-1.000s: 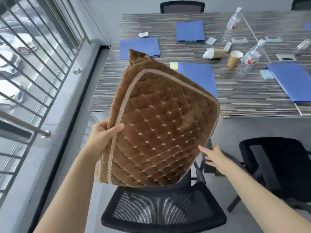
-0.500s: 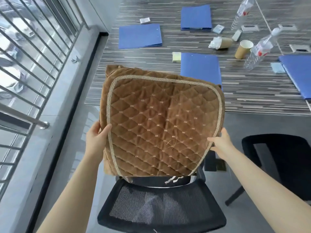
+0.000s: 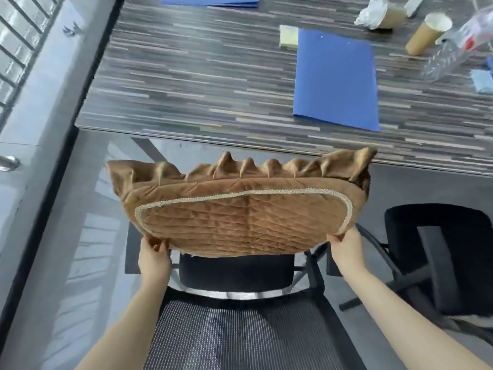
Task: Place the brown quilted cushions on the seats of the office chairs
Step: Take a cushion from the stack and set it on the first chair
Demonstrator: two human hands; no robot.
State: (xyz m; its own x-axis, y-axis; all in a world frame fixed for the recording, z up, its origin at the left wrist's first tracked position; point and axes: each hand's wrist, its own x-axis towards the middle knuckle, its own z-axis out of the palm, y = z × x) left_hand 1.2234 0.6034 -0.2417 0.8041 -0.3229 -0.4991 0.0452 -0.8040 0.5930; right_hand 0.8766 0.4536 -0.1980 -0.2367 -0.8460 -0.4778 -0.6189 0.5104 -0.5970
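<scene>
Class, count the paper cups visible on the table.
2: one paper cup upright near the bottle, one lying cup stuffed with tissue behind it. Others may sit outside the frame.

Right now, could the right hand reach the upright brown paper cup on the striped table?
Probably not: the right hand is gripping the brown quilted cushion, and the brown paper cup stands far across the table.

Count on inspection:
- Brown quilted cushion (image 3: pixel 240 217): one.
- Office chairs: two, near chair (image 3: pixel 234 273), second chair (image 3: pixel 453 252) at right.
- Hands: two, left hand (image 3: pixel 154 260), right hand (image 3: pixel 346 252).
- Worktop (image 3: pixel 200 84): one.
- Blue folders: two, one whole (image 3: pixel 336 78), one cut off at top edge (image 3: pixel 210 0).
- Paper cups: two, one upright (image 3: pixel 429 33), one on side (image 3: pixel 392 16).
- Clear plastic bottle (image 3: pixel 458 46): one.
- Yellow note pad (image 3: pixel 288 36): one.
</scene>
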